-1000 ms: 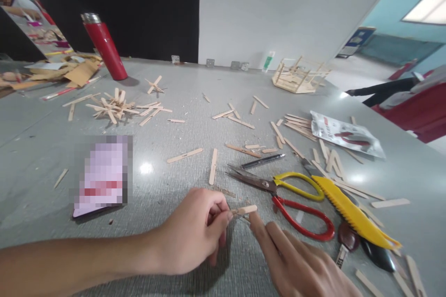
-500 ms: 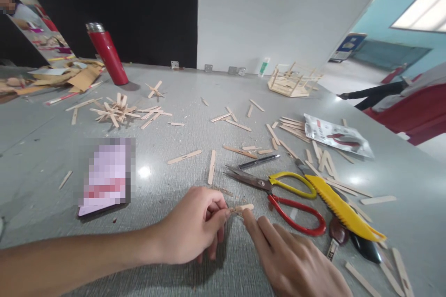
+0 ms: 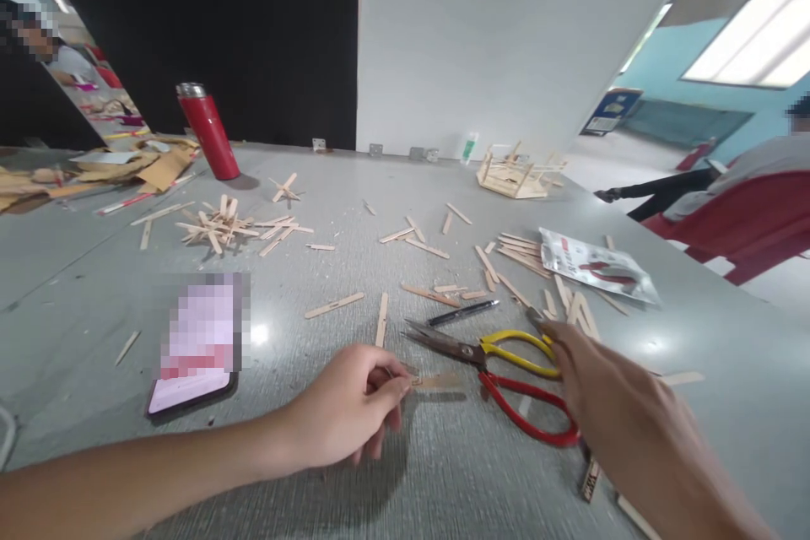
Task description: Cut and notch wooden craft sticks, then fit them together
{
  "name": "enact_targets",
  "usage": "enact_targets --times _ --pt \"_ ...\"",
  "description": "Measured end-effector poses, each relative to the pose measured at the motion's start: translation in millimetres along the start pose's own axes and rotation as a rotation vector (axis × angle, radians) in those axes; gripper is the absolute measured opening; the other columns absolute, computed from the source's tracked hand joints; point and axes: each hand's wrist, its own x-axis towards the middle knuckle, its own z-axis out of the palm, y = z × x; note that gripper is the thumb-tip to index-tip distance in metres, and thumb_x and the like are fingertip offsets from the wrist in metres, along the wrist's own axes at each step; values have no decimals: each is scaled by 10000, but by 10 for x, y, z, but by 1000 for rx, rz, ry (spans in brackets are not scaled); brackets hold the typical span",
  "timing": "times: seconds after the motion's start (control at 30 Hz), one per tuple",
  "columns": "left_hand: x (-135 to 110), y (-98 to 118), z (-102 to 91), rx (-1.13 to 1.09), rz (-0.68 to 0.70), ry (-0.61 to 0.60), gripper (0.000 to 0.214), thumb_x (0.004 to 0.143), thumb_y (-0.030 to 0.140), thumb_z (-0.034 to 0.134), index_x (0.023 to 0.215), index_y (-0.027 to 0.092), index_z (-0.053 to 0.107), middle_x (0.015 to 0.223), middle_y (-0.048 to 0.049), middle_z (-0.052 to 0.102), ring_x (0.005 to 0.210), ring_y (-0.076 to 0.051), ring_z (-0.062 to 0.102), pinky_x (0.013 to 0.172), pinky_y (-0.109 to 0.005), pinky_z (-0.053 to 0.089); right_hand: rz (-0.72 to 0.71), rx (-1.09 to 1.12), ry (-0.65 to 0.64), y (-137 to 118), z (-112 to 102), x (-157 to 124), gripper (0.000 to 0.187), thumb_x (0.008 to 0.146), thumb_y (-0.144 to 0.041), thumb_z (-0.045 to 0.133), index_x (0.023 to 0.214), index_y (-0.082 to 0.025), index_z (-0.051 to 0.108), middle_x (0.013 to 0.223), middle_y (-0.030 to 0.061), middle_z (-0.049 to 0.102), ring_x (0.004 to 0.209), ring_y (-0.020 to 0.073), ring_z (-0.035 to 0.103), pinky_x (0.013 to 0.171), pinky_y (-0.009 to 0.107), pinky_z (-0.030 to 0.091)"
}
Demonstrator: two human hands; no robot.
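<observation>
My left hand rests on the grey table, its fingers pinched on the end of a short wooden stick piece that lies blurred just right of the fingertips. My right hand hovers palm down over the handles of the red-and-yellow scissors, fingers stretched out and slightly blurred, holding nothing. It covers the spot where a yellow tool lay. A black pen lies just beyond the scissor blades.
Wooden sticks are scattered about, with a pile at the left. A phone lies near left. A red bottle, cardboard scraps, a stick frame and a plastic packet stand farther off. A seated person is at right.
My right hand left the small stick piece and moved right, over the scissor handles and the yellow tool. My left hand keeps its pinch. The view tilted up a little.
</observation>
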Motion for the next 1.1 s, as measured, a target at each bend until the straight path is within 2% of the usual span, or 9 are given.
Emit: enact_targets --times 0.1,0.23,0.27,0.33,0.43,0.57,0.8,0.93,1.1 --pt "-12 24 -44 52 -14 -53 196 970 327 521 938 155 610 686 30 589 419 -65 527 324 -132 359 53 -29 7 251 34 166 337 851 -158 461 1116 -162 670 805 107 751 634 287 716 428 308 452" --pt "-34 70 -86 99 -28 -114 192 954 312 536 891 151 619 692 19 606 431 -64 536 343 -133 353 45 -22 142 292 88 251 401 964 -271 376 1108 -82 700 1072 246 711 999 437 668 733 518 539" --pt "-38 80 -94 106 -33 -120 192 955 312 532 891 152 618 695 17 610 434 -64 537 348 -135 352 23 1 169 250 89 251 428 995 -299 357 1143 -74 690 1138 256 691 1078 442 640 816 544 526" --pt "-41 93 -105 116 -39 -120 181 953 305 528 890 157 611 686 21 605 433 -64 532 359 -138 349 -67 78 155 136 78 237 407 1041 -313 353 1181 -108 675 1161 207 694 1083 351 662 884 470 532" --pt "-37 91 -111 126 -42 -107 155 939 294 544 889 162 608 666 29 594 436 -69 532 373 -147 347 -251 201 23 -19 56 197 272 1049 -301 445 1141 -201 682 1039 84 730 904 205 722 797 324 571" --pt "-25 64 -115 133 -39 -107 161 937 299 548 879 165 617 647 29 591 422 -77 526 364 -158 347 -370 277 -73 -30 66 144 239 993 -334 566 1182 -217 652 1058 83 713 929 224 725 800 368 605" --pt "5 28 -134 103 -27 -126 175 946 326 548 902 166 604 693 15 625 417 -93 561 316 -161 338 -365 313 -150 131 96 42 185 1015 -328 505 1098 -213 623 963 79 727 822 216 734 719 341 622" --pt "25 -6 -113 50 -21 -78 165 988 335 484 954 181 532 683 24 625 378 -84 535 295 -154 315 -320 301 -114 20 54 30 175 1028 -324 496 1127 -214 589 955 75 760 792 202 762 677 302 627" --pt "68 -65 -83 -29 -5 -1 183 1028 359 414 956 199 465 675 34 621 349 -76 517 270 -143 306 -295 257 68 -123 -90 -3 330 813 -294 722 1114 -228 603 823 23 780 592 192 752 459 225 590"
